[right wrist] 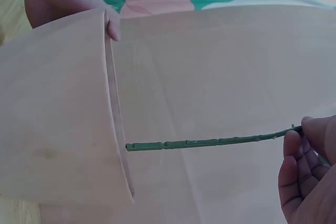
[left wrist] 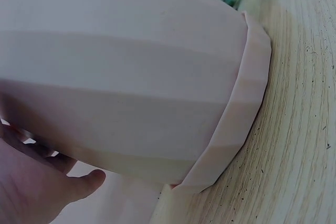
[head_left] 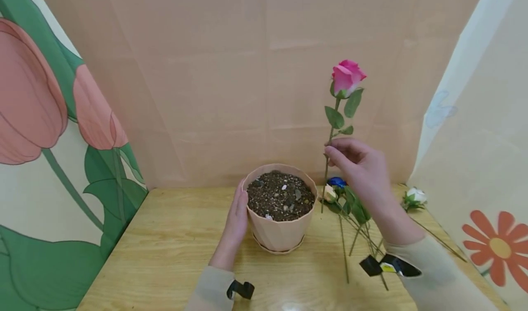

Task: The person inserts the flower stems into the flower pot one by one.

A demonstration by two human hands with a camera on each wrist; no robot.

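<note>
A pink rose [head_left: 348, 77] with green leaves stands upright in my right hand [head_left: 363, 164]. Thumb and fingertips pinch its stem below the leaves. In the right wrist view, the bare lower stem [right wrist: 199, 142] points toward the rim of a pale pink flowerpot [head_left: 280, 233], its end beside that rim. Dark, pebbly soil [head_left: 280, 196] fills the pot almost to the top. My left hand [head_left: 237, 219] rests along the pot's left side with its fingers extended; the left wrist view shows the hand [left wrist: 37, 182] against the pot wall.
Right of the pot lie several artificial flowers on the wooden table [head_left: 177, 247]: a blue one [head_left: 337, 182], a cream one [head_left: 329, 194] and a white one [head_left: 415, 195] farther right. A plain backdrop [head_left: 206, 82] rises behind; flower-printed panels flank both sides.
</note>
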